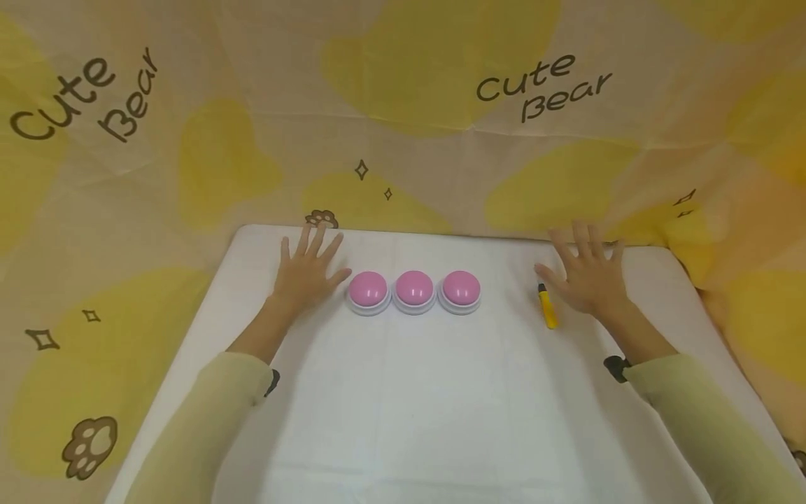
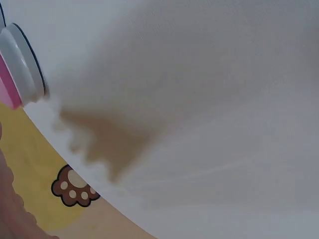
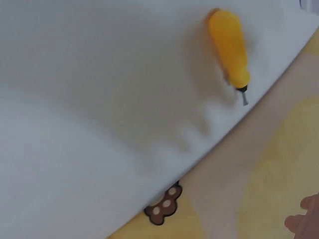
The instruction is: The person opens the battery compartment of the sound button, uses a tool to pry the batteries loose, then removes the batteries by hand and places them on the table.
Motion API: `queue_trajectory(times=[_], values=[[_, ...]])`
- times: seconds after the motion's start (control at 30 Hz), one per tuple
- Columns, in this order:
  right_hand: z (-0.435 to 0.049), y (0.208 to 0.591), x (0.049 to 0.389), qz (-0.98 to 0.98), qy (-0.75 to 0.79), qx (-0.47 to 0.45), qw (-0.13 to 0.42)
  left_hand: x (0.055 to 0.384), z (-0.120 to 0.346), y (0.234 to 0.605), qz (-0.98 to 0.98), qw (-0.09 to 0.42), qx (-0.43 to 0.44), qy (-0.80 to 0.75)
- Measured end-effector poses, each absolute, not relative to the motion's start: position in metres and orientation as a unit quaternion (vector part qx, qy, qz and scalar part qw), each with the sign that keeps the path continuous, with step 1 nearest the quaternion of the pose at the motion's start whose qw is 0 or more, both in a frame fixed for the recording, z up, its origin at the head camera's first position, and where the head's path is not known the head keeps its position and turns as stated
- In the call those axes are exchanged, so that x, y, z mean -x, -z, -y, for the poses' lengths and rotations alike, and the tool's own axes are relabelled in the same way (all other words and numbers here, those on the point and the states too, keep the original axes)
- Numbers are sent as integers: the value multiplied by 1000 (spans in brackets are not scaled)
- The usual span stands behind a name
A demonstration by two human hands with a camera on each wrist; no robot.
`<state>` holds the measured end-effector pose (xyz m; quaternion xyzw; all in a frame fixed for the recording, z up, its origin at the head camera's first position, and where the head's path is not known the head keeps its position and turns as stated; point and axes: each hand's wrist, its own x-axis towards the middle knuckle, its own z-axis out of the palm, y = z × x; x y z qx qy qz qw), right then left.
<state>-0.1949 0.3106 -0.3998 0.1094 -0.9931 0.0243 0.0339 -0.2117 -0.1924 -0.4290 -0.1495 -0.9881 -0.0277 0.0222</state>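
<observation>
My left hand [image 1: 302,276] is held with fingers spread over the far left of the table, its thumb tip close to the leftmost pink push button [image 1: 368,289]. Beside that button, in a row, are a middle pink button [image 1: 414,288] and a right one [image 1: 462,288], each a glossy dome on a round white base. Over the far right, my right hand [image 1: 588,280] also has its fingers spread and holds nothing. Just left of it lies a small screwdriver [image 3: 229,45] with a yellow handle and short metal tip. Part of a pink button [image 2: 9,87] shows in the left wrist view.
The white table [image 1: 403,399] has rounded far corners. Behind and around it hangs a yellow and beige cloth [image 1: 415,140] with "Cute Bear" lettering and paw prints. Dark bands sit at both sleeve cuffs, and the hands cast shadows on the tabletop.
</observation>
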Motion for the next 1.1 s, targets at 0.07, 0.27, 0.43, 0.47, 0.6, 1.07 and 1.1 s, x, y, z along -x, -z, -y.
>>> queue_trajectory(times=[0.07, 0.27, 0.43, 0.47, 0.6, 1.07, 1.1], values=[[-304, 400, 194, 992, -22, -117, 35, 211, 185, 430, 986, 22, 165, 28], [-285, 398, 190, 988, -8, -145, 51, 208, 167, 430, 981, 1, 192, 30], [-268, 400, 187, 985, -10, -165, 49, 204, 155, 428, 974, -35, 219, 51], [-264, 401, 186, 984, -14, -169, 48, 203, 153, 428, 972, -46, 223, 63], [-253, 407, 183, 981, -30, -186, 50, 198, 147, 430, 962, -88, 232, 113], [-216, 414, 169, 969, -108, -219, 43, 192, 141, 450, 930, -158, 205, 262], [-214, 414, 168, 967, -114, -222, 45, 192, 142, 450, 929, -158, 202, 268]])
